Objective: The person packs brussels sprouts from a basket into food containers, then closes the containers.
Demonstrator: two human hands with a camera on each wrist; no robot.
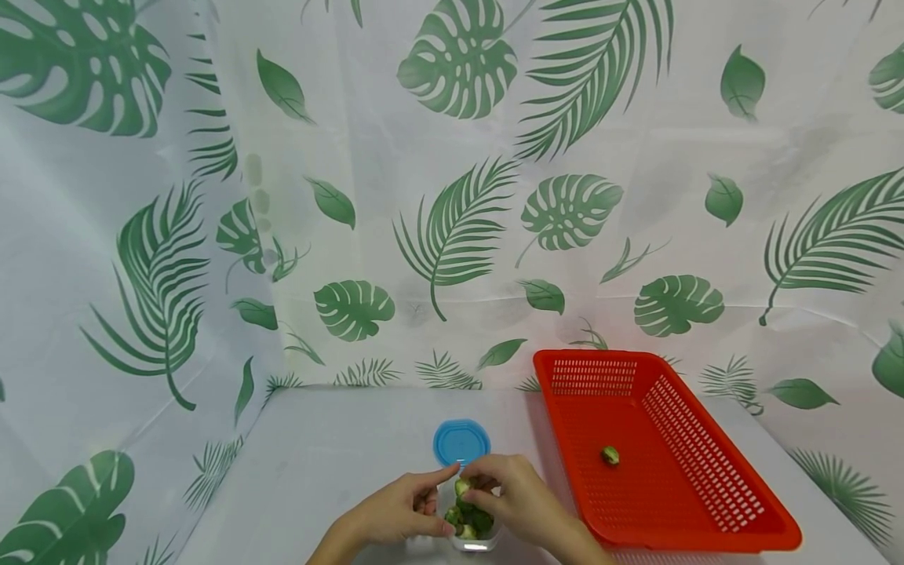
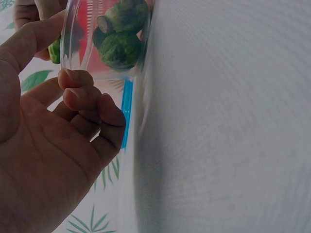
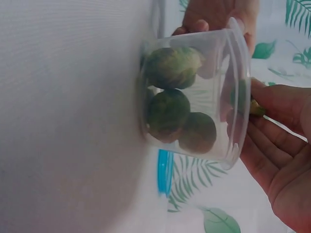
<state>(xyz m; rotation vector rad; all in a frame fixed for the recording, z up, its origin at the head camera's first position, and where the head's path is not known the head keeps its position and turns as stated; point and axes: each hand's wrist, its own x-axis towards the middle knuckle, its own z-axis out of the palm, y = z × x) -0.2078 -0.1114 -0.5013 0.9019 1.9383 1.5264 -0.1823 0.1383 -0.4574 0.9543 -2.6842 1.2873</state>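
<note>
A clear plastic container [image 1: 477, 544] stands on the white table, several Brussels sprouts [image 3: 168, 111] lying inside it. My left hand [image 1: 395, 508] grips its rim from the left, thumb at the near side and index finger at the far side. Between the thumb and fingers of my right hand [image 1: 521, 496] a Brussels sprout [image 3: 257, 108] is pinched, right at the container's mouth. The right fingers partly hide that sprout. Just behind the container lies a round blue lid [image 1: 461, 444].
To the right is a large red plastic basket [image 1: 695, 539] with perforated sides. A single sprout [image 1: 610, 455] lies on its floor. White sheeting with green leaf prints [image 1: 452, 235] hangs behind the table and along its left side.
</note>
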